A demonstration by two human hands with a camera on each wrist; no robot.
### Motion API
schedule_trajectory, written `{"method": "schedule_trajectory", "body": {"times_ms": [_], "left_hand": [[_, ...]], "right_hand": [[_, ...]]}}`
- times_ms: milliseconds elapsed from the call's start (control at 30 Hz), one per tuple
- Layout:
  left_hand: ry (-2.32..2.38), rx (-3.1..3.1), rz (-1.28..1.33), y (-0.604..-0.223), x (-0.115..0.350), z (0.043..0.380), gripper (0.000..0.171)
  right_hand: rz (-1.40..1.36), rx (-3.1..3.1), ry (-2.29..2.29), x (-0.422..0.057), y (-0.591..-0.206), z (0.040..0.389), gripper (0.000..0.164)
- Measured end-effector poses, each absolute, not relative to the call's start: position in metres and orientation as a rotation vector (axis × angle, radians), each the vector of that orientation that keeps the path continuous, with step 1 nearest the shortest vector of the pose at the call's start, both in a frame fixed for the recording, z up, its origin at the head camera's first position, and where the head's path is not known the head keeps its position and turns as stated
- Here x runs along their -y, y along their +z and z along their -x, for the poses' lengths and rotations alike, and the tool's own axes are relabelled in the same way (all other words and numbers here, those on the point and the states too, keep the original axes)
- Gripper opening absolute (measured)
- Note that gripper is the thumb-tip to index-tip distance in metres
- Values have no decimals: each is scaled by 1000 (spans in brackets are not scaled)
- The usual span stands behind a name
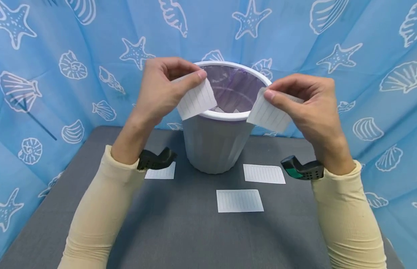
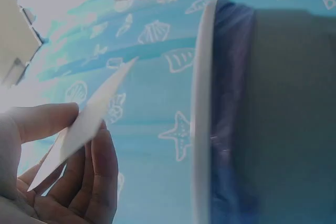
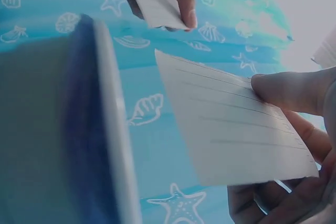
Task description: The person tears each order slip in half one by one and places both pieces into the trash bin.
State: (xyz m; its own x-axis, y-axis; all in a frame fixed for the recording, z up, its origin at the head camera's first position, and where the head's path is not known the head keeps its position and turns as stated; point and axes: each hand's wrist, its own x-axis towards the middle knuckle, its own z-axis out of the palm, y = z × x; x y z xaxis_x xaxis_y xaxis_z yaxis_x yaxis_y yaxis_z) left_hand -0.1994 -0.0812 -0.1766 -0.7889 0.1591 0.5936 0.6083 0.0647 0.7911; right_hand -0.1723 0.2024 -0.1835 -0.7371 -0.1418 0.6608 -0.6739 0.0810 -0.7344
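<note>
In the head view my left hand (image 1: 164, 87) pinches a piece of lined paper (image 1: 197, 100) between thumb and fingers at the left rim of a grey trash bin (image 1: 216, 144). At the right rim my right hand (image 1: 305, 101) pinches another piece of lined paper (image 1: 269, 114). Both pieces overlap the bin's white rim in this view. The left wrist view shows the left paper (image 2: 86, 124) almost edge-on, gripped by the thumb. Ruled lines show on the right paper (image 3: 231, 124) in the right wrist view. A purplish liner (image 1: 225, 84) covers the bin's inside, with white paper scraps low within.
Three lined paper pieces lie on the grey table (image 1: 195, 239): one (image 1: 161, 172) partly behind the left wrist device (image 1: 156, 158), one (image 1: 264, 174) right of the bin, one (image 1: 240, 201) nearer the front. A blue seashell-patterned curtain (image 1: 208, 22) hangs behind the bin.
</note>
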Motion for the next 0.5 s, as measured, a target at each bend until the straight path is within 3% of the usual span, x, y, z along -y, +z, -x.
{"method": "schedule_trajectory", "body": {"times_ms": [500], "left_hand": [[-1677,2244,671,-127,53,242,19]], "right_hand": [[-826,1975,1858,-194,-138,226,14]]}}
